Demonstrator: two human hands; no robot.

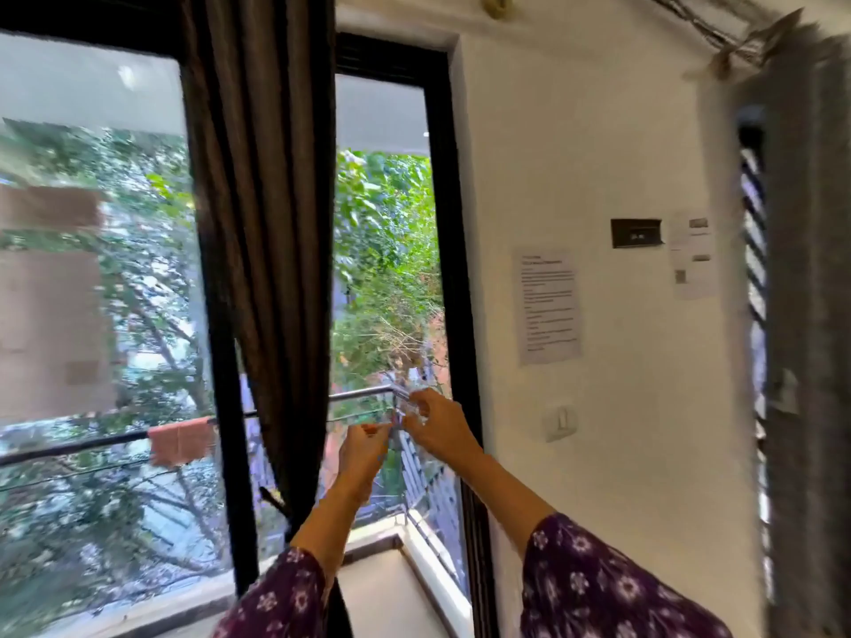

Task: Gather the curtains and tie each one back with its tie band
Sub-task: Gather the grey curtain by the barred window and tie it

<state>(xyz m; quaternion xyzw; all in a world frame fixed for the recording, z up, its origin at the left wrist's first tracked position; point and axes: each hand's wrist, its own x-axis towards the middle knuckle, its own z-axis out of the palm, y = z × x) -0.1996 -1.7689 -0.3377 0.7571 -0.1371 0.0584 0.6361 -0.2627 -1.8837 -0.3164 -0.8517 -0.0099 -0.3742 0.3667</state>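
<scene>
A dark brown curtain [262, 223] hangs gathered in front of the black window frame. A dark tie band [278, 501] cinches it low down, just left of my left forearm. My left hand [361, 448] and my right hand [435, 425] are raised close together before the right window pane, to the right of this curtain and not touching it. Their fingers are curled toward each other, and blur hides whether they pinch anything. A grey curtain [806, 269] hangs loose and blurred at the far right, away from both hands.
The white wall [598, 131] between the windows carries a printed sheet [549, 306], a dark switch plate [636, 233] and a white switch [561, 421]. Outside are a balcony railing [359, 394] with an orange cloth [182, 442] on it, and trees.
</scene>
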